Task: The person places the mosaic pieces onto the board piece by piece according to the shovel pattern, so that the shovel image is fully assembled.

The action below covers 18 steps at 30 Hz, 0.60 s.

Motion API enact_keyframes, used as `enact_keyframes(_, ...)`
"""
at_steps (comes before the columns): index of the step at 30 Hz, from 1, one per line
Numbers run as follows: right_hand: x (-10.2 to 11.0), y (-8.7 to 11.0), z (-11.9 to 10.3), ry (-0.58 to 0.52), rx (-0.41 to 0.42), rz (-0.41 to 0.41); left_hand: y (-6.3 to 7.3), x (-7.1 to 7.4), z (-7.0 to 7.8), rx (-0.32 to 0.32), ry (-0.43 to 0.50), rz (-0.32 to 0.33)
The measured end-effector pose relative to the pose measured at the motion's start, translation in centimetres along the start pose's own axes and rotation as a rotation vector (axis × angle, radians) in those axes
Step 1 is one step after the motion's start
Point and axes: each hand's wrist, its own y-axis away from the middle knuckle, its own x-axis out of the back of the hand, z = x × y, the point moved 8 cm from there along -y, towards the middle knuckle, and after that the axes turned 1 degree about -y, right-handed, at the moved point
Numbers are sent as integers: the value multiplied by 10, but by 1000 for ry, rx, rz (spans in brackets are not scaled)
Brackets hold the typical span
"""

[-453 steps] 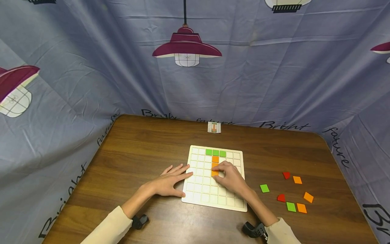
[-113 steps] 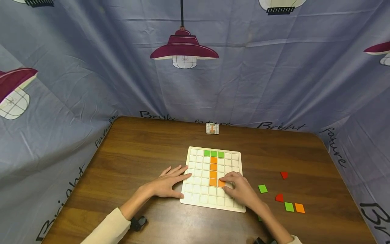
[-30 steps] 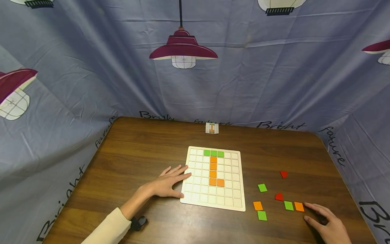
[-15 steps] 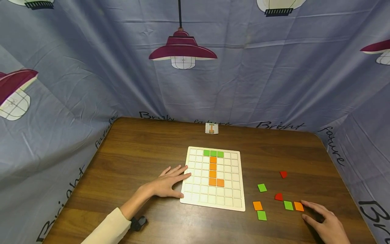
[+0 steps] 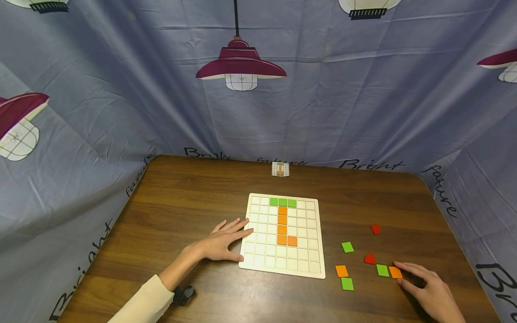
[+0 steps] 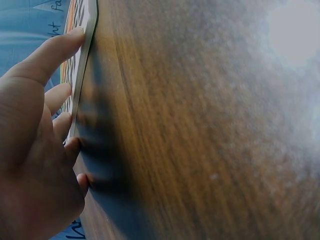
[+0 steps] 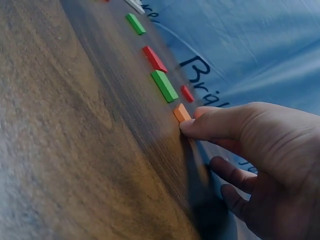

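A pale square grid board (image 5: 258, 255) lies mid-table. Green square tiles (image 5: 282, 202) fill part of its top row, with a column of orange tiles (image 5: 282, 220) below and one orange tile (image 5: 292, 241) beside the column's lower end. My left hand (image 5: 222, 242) rests with spread fingers at the board's left edge; the left wrist view shows thumb and fingertips touching its rim. At the right, my right hand (image 5: 432, 291) pinches a loose orange tile (image 7: 181, 113) between thumb and index finger, the tile still on the table.
Right of the board lie loose green tiles (image 5: 347, 247), an orange tile (image 5: 341, 271) and red pieces (image 5: 375, 229), (image 5: 369, 259). A small patterned card (image 5: 280, 169) sits at the table's far edge. A blue printed curtain (image 5: 315, 112) hangs behind.
Over the last second my right hand moved slightly left onto the orange tile. Since the oldest frame, more orange tiles are on the board. My left hand stayed put.
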Motion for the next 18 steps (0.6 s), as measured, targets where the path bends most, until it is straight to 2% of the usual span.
enact_keyframes(11,3,-3,-3,5,-43,20,-1,0,0,2,-1,2)
enact_keyframes(15,8,-5,-11,-4,-33,68,-1,0,0,0,0,-1)
enact_keyframes(18,13,-10,-23,-21,10,136,-1,1,1,-5,-1,0)
